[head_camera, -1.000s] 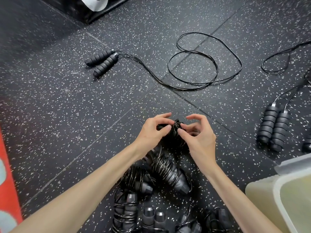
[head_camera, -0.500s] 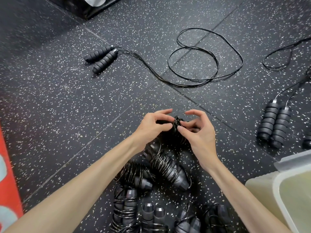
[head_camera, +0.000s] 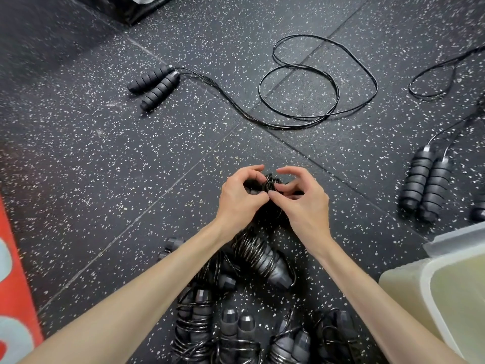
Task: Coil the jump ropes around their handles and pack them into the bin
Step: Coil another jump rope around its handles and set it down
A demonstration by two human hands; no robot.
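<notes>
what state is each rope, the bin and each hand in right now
rope in hands: coiled, being finished, off the floor or not I cannot tell
left hand: pinches that coil
right hand: pinches that coil
far rope: uncoiled, cord loose on floor, handles together
right rope: uncoiled, handles side by side
coiled ropes: wrapped round their handles, lying on floor, not packed
bin: open, inside looks bare where visible

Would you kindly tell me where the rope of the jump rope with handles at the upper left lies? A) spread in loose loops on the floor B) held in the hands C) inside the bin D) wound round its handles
A: from the paired handles the black rope trails across the speckled floor in open loops, uncoiled.
</notes>
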